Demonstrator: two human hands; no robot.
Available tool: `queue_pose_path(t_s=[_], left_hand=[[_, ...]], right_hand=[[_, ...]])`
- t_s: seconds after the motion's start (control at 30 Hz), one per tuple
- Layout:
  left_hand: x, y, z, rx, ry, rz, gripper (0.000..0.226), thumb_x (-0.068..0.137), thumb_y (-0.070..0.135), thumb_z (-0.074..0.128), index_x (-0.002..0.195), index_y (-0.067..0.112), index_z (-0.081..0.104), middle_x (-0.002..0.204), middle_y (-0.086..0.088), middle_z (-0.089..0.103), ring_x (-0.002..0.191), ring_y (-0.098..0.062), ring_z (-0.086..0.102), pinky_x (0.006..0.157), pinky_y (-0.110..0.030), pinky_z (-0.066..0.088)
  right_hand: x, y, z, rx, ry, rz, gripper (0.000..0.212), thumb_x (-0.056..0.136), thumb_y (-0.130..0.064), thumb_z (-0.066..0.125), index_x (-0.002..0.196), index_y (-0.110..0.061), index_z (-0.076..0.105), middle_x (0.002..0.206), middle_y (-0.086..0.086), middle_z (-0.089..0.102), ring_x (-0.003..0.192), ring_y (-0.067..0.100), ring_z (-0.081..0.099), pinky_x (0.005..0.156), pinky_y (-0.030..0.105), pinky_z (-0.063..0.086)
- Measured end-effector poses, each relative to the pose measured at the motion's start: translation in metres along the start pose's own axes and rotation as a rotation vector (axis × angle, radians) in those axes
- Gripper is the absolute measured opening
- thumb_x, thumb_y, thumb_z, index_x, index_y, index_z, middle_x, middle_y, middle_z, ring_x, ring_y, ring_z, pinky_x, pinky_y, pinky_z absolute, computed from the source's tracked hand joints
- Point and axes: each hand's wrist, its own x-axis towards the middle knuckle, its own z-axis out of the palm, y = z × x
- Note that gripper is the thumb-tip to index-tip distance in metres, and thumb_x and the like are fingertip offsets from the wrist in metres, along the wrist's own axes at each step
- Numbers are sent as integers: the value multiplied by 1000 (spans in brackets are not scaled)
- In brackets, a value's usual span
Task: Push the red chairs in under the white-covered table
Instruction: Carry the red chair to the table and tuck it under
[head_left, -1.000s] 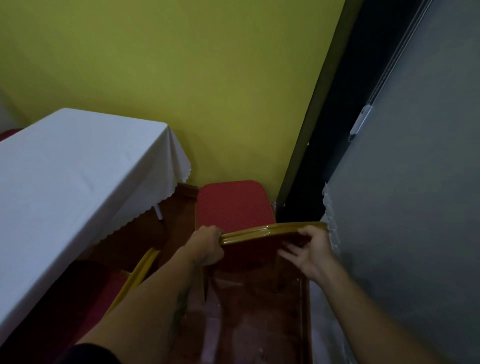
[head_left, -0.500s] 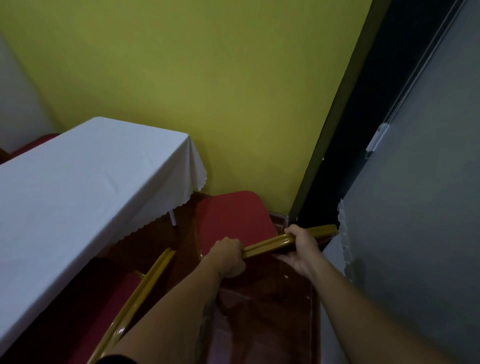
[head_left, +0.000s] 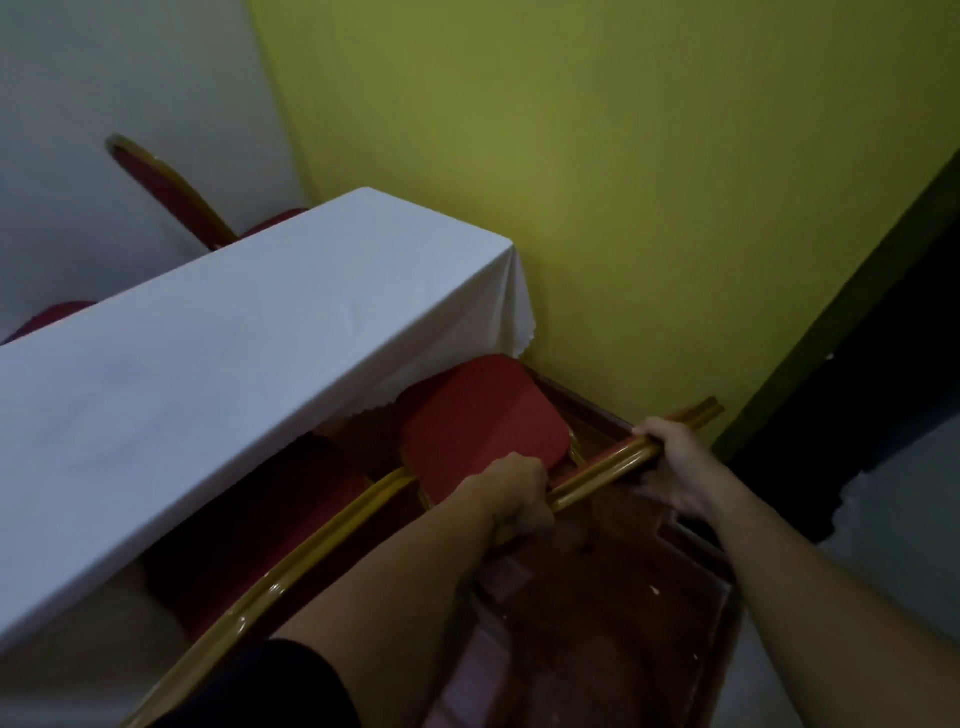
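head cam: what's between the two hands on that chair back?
In the head view, only a bare stretch of the gold top rail lies between the left hand and the right hand; both grip it, red seat beyond.

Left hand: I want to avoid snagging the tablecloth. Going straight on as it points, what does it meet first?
Probably the red seat cushion just beyond the left hand, before the tablecloth's hanging edge; depth is unclear.

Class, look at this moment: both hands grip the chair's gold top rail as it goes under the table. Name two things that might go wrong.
1. The red seat is already at the hanging edge of the white tablecloth; pushing on may snag and drag it.
2. The neighbouring chair's gold frame lies right beside the left hand, so knuckles could get pinched.
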Motion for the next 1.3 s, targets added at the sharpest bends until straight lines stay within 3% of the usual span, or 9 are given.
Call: queue_pose_path(t_s=[0.13,0.33,0.4,0.57,0.8,0.9,1.1,1.2,1.3], left_hand=[[9,0,-7,-72,13,-85,30,76,31,78,68,28,49,78,3,57,64,-12,56,46,-25,38],[20,3,-13,-140,52,-166,33,77,34,78,70,29,46,80,3,54,68,-14,53,49,-27,38],[24,5,-14,-144,52,-176,32,77,35,77,72,29,46,81,2,54,69,-15,54,50,-27,39],[32,6,-22,-167,69,-221,20,81,30,73,92,22,57,86,2,57,73,-15,57,55,-28,45],[32,-5,-28,-212,82,-278,32,81,29,69,112,19,68,97,-2,65,84,-20,65,67,-32,54],[32,-2,-30,-190,76,-285,30,81,26,68,110,18,66,96,-2,64,84,-20,64,67,-32,54],[19,-14,-40,-185,109,-303,11,82,22,64,88,27,57,84,2,61,70,-15,62,53,-26,46],[19,-10,-33,-212,133,-323,16,83,20,63,98,24,60,90,0,61,76,-17,63,61,-30,52],[27,4,-23,-228,126,-299,21,84,20,63,105,21,60,95,-1,59,82,-18,61,70,-32,55]], right_hand=[[33,-17,8,-90,-56,-2,15,86,-20,58,75,-12,52,69,11,58,53,24,68,48,38,58],[66,-36,15,-183,-116,-14,12,81,-22,60,75,-14,53,72,11,58,68,28,64,64,44,59],[72,-40,14,-206,-125,-16,12,80,-23,61,75,-14,54,72,10,59,68,28,64,62,43,60],[82,-56,21,-212,-148,-17,12,79,-21,61,76,-13,53,72,11,60,67,28,65,60,42,59],[83,-63,39,-186,-191,1,11,82,-17,61,79,-11,52,73,12,59,67,28,65,48,38,57],[82,-65,40,-172,-202,3,11,83,-16,60,78,-11,51,72,12,57,67,27,63,46,37,56],[78,-65,62,-106,-189,-58,13,81,-12,63,85,-7,51,66,10,57,65,26,63,53,43,59],[79,-60,61,-109,-165,-68,18,81,-12,62,92,-6,50,70,11,57,66,27,63,52,42,58],[83,-56,42,-129,-160,-60,11,83,-14,62,80,-9,53,70,11,56,66,26,63,54,39,58]])
